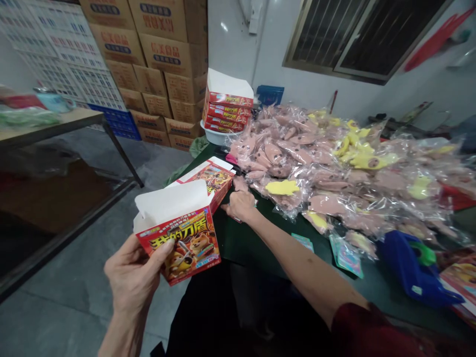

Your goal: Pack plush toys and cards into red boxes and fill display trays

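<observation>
In my left hand (136,270) is a red printed carton (186,245) with cartoon dogs on its front, the thumb across its face and the fingers behind. Its white top flap stands up. My right hand (241,206) is closed at the table's left edge, beside a second red carton (213,178). A thin flat edge shows under its fingers, but what they grip is mostly hidden. Beyond that hand lies a big heap of pink figures in clear bags (297,148), with some yellow ones (282,187) among them.
Several red cartons (228,111) stand stacked in a white basin (219,134). Green-edged cards (345,255) and a blue tape dispenser (412,270) lie on the dark green table (267,243). Brown boxes (167,54) line the wall; another table (74,121) stands left.
</observation>
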The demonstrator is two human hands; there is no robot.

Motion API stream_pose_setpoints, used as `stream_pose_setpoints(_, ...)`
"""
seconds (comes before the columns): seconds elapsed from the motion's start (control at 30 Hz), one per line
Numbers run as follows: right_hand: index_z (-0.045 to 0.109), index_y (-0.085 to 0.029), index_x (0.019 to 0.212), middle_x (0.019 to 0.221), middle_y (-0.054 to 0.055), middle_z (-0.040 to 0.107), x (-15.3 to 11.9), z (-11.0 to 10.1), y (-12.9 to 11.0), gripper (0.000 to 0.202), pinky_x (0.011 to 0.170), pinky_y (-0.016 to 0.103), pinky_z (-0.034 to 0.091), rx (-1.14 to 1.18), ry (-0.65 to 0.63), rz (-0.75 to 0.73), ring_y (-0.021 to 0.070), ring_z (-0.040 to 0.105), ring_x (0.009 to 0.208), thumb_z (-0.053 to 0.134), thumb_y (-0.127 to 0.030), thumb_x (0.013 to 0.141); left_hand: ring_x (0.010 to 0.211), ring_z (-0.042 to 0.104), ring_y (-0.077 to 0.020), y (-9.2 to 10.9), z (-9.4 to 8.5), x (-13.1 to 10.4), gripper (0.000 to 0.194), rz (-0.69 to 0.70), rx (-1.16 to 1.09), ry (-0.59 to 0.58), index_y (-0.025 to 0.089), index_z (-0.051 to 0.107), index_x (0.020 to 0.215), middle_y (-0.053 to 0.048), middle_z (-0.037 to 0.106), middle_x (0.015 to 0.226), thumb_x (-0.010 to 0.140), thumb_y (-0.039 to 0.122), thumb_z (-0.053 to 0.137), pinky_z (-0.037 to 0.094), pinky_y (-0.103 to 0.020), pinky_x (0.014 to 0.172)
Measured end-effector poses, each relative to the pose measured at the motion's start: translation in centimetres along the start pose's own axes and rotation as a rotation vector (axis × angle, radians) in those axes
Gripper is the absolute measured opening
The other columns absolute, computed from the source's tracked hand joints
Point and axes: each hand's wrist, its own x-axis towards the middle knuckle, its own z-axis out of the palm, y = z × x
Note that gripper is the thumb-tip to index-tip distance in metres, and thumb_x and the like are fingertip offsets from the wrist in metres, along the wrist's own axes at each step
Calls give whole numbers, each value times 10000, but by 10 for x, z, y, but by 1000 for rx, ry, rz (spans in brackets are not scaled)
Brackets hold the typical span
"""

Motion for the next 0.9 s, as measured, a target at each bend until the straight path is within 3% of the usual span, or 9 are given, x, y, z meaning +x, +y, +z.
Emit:
stream_pose_setpoints(0.17, 673, -116, 954, 1007, 164, 668, -9, 2, 17, 403, 804, 308, 454, -12, 6, -102, 236, 621, 967, 368, -378, 928, 621, 649, -116, 1, -5, 2, 389, 10, -16, 24, 194, 711, 933, 10, 738, 775, 558, 186, 818, 569, -171, 637)
stream_pose_setpoints(0.37, 593, -88, 1026, 1073, 181, 590, -42, 26, 20, 224, 777, 311, 462, -44, 177, -222, 253, 531, 1016, 442, -147, 871, 622, 645, -115, -1, -6, 2, 348, 34, 12, 25, 178, 704, 910, 4, 732, 778, 578, 194, 809, 567, -171, 616)
stream_pose_setpoints(0.5, 601, -144, 904, 933, 123, 615, -54, 38, 31, 223, 682, 268, 459, -16, 366, -241, 211, 543, 905, 381, -110, 896, 636, 651, -123, 3, 0, 0, 334, 56, 49, 1, 170, 696, 915, 0, 730, 785, 600, 217, 797, 573, -182, 613)
stream_pose_setpoints(0.63, 593, -134, 901, 827, 113, 618, -61, 31, 67, 299, 711, 291, 455, 50, 624, -146, 194, 570, 813, 296, -132, 934, 656, 666, -138, 7, 14, -2, 355, 74, 43, -2, 163, 683, 946, -6, 732, 805, 613, 229, 789, 580, -195, 620)
stream_pose_setpoints(0.73, 569, -138, 929, 810, 94, 624, -84, 28, 91, 321, 682, 281, 451, 108, 791, -73, 174, 586, 747, 249, -154, 953, 671, 666, -135, 5, 29, -5, 342, 140, 22, -7, 162, 667, 964, -3, 729, 816, 642, 223, 767, 570, -191, 626)
stream_pose_setpoints(0.9, 550, -158, 790, 653, 51, 588, -134, 52, 94, 310, 558, 266, 384, 146, 877, -28, 159, 542, 586, 321, -277, 963, 703, 664, -134, -11, 57, -9, 301, 299, 100, -54, 148, 631, 947, -7, 715, 809, 668, 208, 726, 553, -198, 665)
